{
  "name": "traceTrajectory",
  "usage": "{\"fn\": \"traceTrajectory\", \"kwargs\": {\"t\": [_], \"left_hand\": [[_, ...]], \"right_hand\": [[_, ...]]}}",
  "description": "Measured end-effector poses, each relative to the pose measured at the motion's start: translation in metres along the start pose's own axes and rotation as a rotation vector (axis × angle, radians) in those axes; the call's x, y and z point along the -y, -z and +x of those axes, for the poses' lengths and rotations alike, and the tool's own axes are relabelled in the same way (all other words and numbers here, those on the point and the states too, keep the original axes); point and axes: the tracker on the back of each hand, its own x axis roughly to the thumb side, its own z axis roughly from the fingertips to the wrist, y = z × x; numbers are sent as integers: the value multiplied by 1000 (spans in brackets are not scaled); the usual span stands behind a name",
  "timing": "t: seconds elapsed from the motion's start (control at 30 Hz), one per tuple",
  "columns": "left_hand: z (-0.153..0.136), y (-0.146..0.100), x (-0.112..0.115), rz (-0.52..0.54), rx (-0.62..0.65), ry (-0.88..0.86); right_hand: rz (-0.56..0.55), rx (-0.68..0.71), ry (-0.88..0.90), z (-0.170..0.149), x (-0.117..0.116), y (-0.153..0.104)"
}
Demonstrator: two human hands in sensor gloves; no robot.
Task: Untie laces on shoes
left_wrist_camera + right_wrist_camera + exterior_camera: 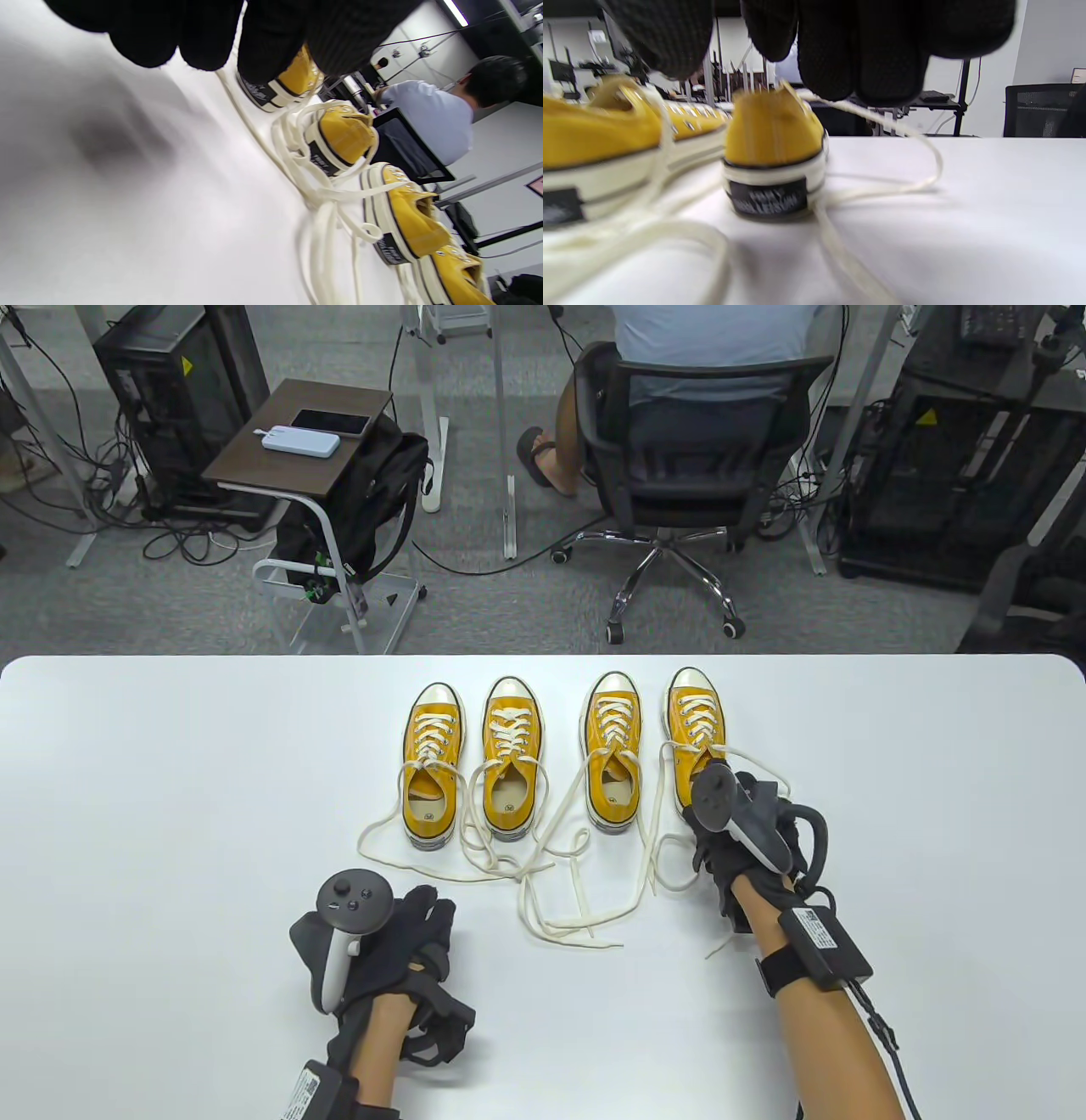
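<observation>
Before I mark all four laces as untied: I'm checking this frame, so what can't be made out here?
- Table view: the tracker and right hand cover the rightmost shoe's heel, so its lace there and the grip are hidden.
- Right wrist view: motion blur; whether the fingers pinch that lace is unclear.
- Left wrist view: the left hand's fingers hide part of the leftmost shoe.

Four yellow shoes (519, 759) stand in a row mid-bench, with narrow gaps between them. Their loose laces (560, 891) sprawl across the bench (170, 814) in front of the heels, between my hands. Left and right of the row the bench is bare, open room for my fingers.
</observation>
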Motion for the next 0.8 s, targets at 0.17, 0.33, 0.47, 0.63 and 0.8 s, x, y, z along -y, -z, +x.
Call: {"fn": "traceTrajectory", "kwargs": {"t": [0.17, 0.33, 0.47, 0.63, 0.8], "left_hand": [[17, -6, 7, 14, 164, 1], [34, -17, 14, 66, 320, 93], [48, -28, 21, 121, 436, 212], [58, -35, 30, 161, 451, 385], [58, -35, 34, 132, 436, 411]], "right_hand": [[-105, 82, 82, 16, 23, -49], [-158, 152, 140, 34, 20, -101], [-185, 212, 129, 42, 9, -128], [-169, 278, 37, 46, 0, -138], [-103, 279, 94, 45, -4, -135]]}}
